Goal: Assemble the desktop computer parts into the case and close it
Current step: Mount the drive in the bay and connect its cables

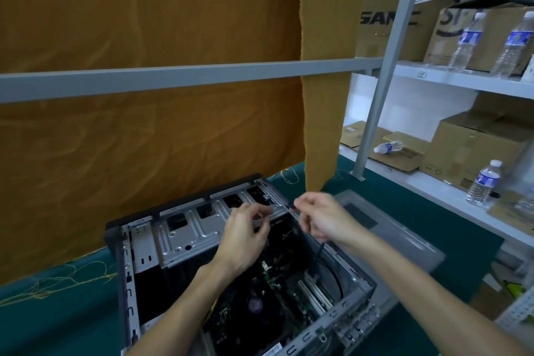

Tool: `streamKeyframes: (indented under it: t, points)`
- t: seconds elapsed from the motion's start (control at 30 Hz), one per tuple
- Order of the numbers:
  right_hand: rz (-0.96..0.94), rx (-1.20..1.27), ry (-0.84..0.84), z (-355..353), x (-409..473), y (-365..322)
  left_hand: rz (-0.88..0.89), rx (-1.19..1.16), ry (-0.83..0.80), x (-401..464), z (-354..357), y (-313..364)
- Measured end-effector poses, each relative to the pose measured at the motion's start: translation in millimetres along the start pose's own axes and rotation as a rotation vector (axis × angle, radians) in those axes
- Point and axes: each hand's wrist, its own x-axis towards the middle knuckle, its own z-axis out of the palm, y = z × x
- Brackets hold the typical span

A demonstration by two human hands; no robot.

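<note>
Two bare forearms, no sleeves visible; left hand (244, 233) and right hand (319, 218) ungloved, no rings or watch.

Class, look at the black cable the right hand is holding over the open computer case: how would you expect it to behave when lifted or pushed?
Probably floppy: the black cable droops in a curve from the right hand down into the case. Likely light, since a fingertip grip carries it. Pushing it would probably bend it rather than slide it.
</note>
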Motion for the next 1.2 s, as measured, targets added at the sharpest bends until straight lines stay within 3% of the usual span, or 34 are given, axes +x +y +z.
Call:
streamKeyframes:
  t: [0.17,0.37,0.43,0.57,0.67,0.77,0.9,1.1,1.2]
  points:
    - [0.125,0.055,0.018,30,-4,28,0.037,0.047,-0.069,-1,4,-1]
    - [-0.005,0.143,0.06,38,-10,33,0.004,-0.231,-0.068,0,2,5]
    - [0.02,0.244,-0.011,33,-12,31,-0.007,-0.4,-0.06,3,-4,10]
    - [0.172,0.621,-0.354,14,-19,25,-0.029,-0.659,-0.118,3,-15,24]
    - [0.17,0.716,-0.382,6,-26,15,-0.057,-0.741,-0.184,2,-19,28]
    - [0.121,0.553,-0.274,9,-35,-5,-0.127,-0.939,-0.237,3,-23,32]
    - [-0.158,0.121,-0.125,12,-43,-30,-0.064,-1.044,-0.169,7,-32,46]
    - [-0.151,0.153,-0.295,3,-40,-42,-0.011,-1.085,-0.128,15,-40,52]
    - [-0.192,0.125,-0.23,11,-36,-23,-0.005,-0.998,-0.124,10,-36,48]
